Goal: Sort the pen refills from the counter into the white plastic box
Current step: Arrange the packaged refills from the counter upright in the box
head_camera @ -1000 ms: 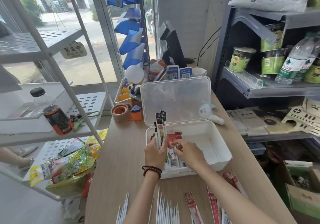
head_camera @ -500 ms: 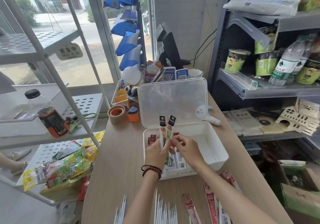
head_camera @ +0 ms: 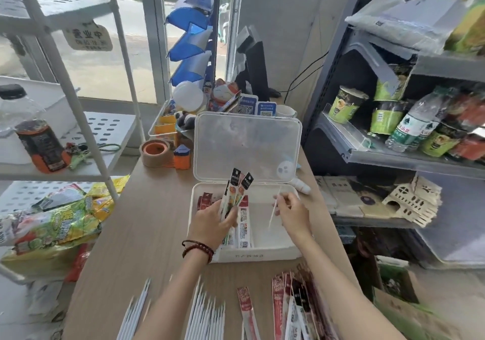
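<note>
The white plastic box stands on the wooden counter with its clear lid propped open behind it. Packaged refills lie in its left part. My left hand grips a small bunch of black-topped refill packets, held upright over the box's left side. My right hand pinches one thin white refill above the box's bare right half. Loose white refills and red packets lie on the counter near me.
A tape roll, an orange sharpener and a tray of trinkets sit behind the box. A grey shelf with cups and bottles stands on the right, a white rack with snack bags on the left.
My right hand has drawn away from the left hand's bunch to the right, now holding a single thin white refill. The left hand keeps the packets upright over the box.
</note>
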### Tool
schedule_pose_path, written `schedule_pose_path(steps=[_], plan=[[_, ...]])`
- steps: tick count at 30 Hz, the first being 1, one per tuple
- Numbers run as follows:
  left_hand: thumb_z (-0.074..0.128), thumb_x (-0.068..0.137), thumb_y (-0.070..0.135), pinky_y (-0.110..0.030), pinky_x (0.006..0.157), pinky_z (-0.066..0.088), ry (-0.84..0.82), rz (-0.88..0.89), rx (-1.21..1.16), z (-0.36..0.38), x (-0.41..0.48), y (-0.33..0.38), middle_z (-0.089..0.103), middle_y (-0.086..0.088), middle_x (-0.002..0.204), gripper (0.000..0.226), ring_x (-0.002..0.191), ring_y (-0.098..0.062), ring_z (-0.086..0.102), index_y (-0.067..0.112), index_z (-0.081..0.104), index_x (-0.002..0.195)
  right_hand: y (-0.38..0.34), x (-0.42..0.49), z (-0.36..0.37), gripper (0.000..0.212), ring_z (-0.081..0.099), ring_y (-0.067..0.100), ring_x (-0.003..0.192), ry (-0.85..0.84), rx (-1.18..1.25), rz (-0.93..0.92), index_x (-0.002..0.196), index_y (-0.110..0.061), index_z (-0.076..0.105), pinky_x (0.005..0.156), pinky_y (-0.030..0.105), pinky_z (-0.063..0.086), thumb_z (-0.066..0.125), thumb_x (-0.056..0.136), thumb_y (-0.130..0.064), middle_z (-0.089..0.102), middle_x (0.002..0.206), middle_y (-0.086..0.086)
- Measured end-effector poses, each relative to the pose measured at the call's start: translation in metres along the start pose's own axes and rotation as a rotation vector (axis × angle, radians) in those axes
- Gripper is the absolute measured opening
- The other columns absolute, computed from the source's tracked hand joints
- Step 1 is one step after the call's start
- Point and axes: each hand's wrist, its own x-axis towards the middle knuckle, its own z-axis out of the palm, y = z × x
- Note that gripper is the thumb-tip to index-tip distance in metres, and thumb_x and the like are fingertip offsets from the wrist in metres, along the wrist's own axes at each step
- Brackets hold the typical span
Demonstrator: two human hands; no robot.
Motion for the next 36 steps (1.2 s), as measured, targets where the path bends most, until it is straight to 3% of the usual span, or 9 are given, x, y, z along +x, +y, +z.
schedule_pose_path(steps=[2, 7, 12, 17, 21, 26, 29, 32, 36], plan=[[0.054, 0.091, 0.038, -0.029, 0.054, 0.055, -0.002, -0.024, -0.007, 0.001, 0.002, 0.000, 0.069, 0.006, 0.064, 0.026, 0.049, -0.009, 0.060, 0.017, 0.065, 0.081, 0.004, 0.005, -0.008, 0.014, 0.063, 0.013, 0.086, -0.090, -0.214, -0.027, 0.100, -0.020, 0.064, 0.076, 0.028, 0.049, 0.055, 0.095, -0.029, 0.067, 0.091, -0.005], [0.054, 0.091, 0.036, -0.019, 0.050, 0.048, 0.016, -0.029, -0.033, 0.003, 0.000, 0.000, 0.069, 0.007, 0.062, 0.026, 0.043, 0.000, 0.052, 0.016, 0.066, 0.079, 0.014, 0.002, -0.006, 0.016, 0.062, 0.011, 0.080, -0.242, -0.504, -0.062, 0.105, -0.019, 0.060, 0.070, 0.026, 0.049, 0.063, 0.090, -0.023, 0.064, 0.083, -0.006], [0.052, 0.092, 0.038, -0.019, 0.047, 0.044, 0.018, -0.035, -0.088, 0.002, 0.000, 0.002, 0.069, 0.009, 0.061, 0.027, 0.039, 0.002, 0.049, 0.021, 0.066, 0.078, 0.021, 0.007, 0.000, 0.020, 0.063, 0.016, 0.087, -0.314, -0.462, 0.058, 0.102, -0.019, 0.062, 0.072, 0.028, 0.050, 0.070, 0.084, -0.024, 0.066, 0.091, 0.002], [0.050, 0.093, 0.039, -0.025, 0.046, 0.045, 0.032, -0.042, -0.144, 0.001, 0.000, 0.000, 0.069, 0.009, 0.063, 0.028, 0.044, -0.007, 0.051, 0.027, 0.064, 0.072, 0.022, 0.001, 0.004, 0.022, 0.061, 0.015, 0.087, -0.228, -0.539, -0.022, 0.103, -0.020, 0.060, 0.075, 0.029, 0.052, 0.064, 0.084, -0.011, 0.062, 0.097, -0.005], [0.052, 0.093, 0.038, -0.023, 0.048, 0.042, 0.070, -0.046, -0.136, -0.001, -0.001, 0.004, 0.059, 0.012, 0.052, 0.034, 0.046, -0.008, 0.050, 0.035, 0.055, 0.059, 0.001, -0.008, 0.007, 0.015, 0.062, 0.004, 0.088, -0.285, -0.174, -0.096, 0.104, -0.021, 0.064, 0.070, 0.010, 0.045, 0.066, 0.090, -0.026, 0.065, 0.101, -0.010], [0.050, 0.094, 0.039, -0.022, 0.053, 0.040, 0.061, -0.039, -0.126, 0.000, 0.002, 0.004, 0.058, 0.012, 0.054, 0.030, 0.049, -0.008, 0.051, 0.033, 0.060, 0.066, -0.033, -0.021, 0.029, 0.024, 0.068, 0.006, 0.080, -0.281, 0.265, -0.087, 0.104, -0.023, 0.066, 0.068, 0.019, 0.052, 0.064, 0.089, -0.041, 0.071, 0.096, -0.007], [0.048, 0.093, 0.044, -0.027, 0.054, 0.040, 0.029, -0.043, -0.073, 0.001, 0.004, 0.000, 0.055, 0.009, 0.054, 0.034, 0.051, -0.010, 0.050, 0.019, 0.067, 0.081, -0.030, -0.026, 0.043, 0.029, 0.068, 0.011, 0.084, -0.306, 0.262, -0.063, 0.105, -0.019, 0.066, 0.066, 0.018, 0.051, 0.068, 0.086, -0.041, 0.071, 0.096, -0.005], [0.048, 0.093, 0.044, -0.025, 0.054, 0.039, 0.016, -0.040, -0.078, 0.003, 0.002, 0.000, 0.054, 0.011, 0.053, 0.035, 0.050, -0.007, 0.049, 0.019, 0.068, 0.078, -0.024, -0.024, 0.044, 0.031, 0.069, 0.017, 0.086, -0.291, 0.292, -0.047, 0.103, -0.018, 0.066, 0.063, 0.023, 0.054, 0.073, 0.082, -0.040, 0.072, 0.095, 0.000], [0.050, 0.090, 0.049, -0.022, 0.050, 0.039, 0.018, -0.032, -0.067, 0.005, 0.002, -0.002, 0.055, 0.008, 0.051, 0.037, 0.046, -0.005, 0.046, 0.019, 0.066, 0.074, -0.021, -0.023, 0.038, 0.022, 0.068, 0.011, 0.080, -0.300, 0.394, 0.020, 0.096, -0.016, 0.067, 0.061, 0.025, 0.055, 0.073, 0.084, -0.034, 0.072, 0.091, 0.001]])
